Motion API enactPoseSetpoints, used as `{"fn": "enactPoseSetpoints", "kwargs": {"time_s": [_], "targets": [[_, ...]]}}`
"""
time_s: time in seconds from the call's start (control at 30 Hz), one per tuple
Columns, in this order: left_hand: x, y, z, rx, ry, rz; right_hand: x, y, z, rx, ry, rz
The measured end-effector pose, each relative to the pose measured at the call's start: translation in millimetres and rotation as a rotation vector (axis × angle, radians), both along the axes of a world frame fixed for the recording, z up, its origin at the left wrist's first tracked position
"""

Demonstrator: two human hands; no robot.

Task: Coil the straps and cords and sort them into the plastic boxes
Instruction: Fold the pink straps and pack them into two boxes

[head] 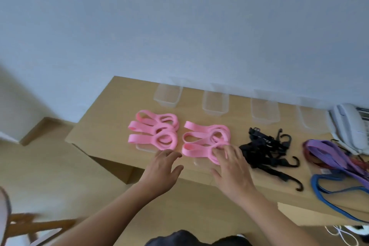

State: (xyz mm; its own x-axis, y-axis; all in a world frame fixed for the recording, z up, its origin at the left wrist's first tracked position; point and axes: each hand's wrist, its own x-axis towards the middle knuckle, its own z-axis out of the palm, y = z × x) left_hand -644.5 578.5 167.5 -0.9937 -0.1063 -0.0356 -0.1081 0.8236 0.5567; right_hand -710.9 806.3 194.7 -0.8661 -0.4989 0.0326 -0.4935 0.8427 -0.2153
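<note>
The left hand (165, 168) hovers spread and empty near the desk's (111, 122) front edge. The right hand (232, 173) lies flat, touching the right pile of pink straps (192, 149). Clear boxes (168, 95) line the back edge.

Table (107, 126): light wood, with its far edge against the wall.
Right pink straps (201, 138): looped bundle, touched by the fingertips of the right hand (231, 171).
Left pink straps (153, 132): looped bundle just beyond the left hand (161, 168), not touching it.
Plastic boxes (215, 111): four clear ones in a row by the wall, well beyond both hands.
Black cords (261, 152): tangled pile with hooks, just right of the right hand.
Purple strap (327, 152): farther right of that hand, lying loose.
Blue cord (327, 190): loose loop on the near side of the purple strap.
Telephone (347, 128): pale, farthest right, near the wall.
</note>
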Motion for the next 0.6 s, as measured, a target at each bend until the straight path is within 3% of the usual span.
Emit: {"fn": "enactPoseSetpoints", "kwargs": {"time_s": [0.2,0.6], "targets": [[15.5,-63.6,-6.3,-0.001,-0.021,0.149,-7.0,-87.2,-10.1,0.011,-0.058,0.153],[-10.6,-100.4,-4.2,0.023,-0.126,0.266,-85.2,-174.2,-50.9,0.205,-0.158,0.067]]}}
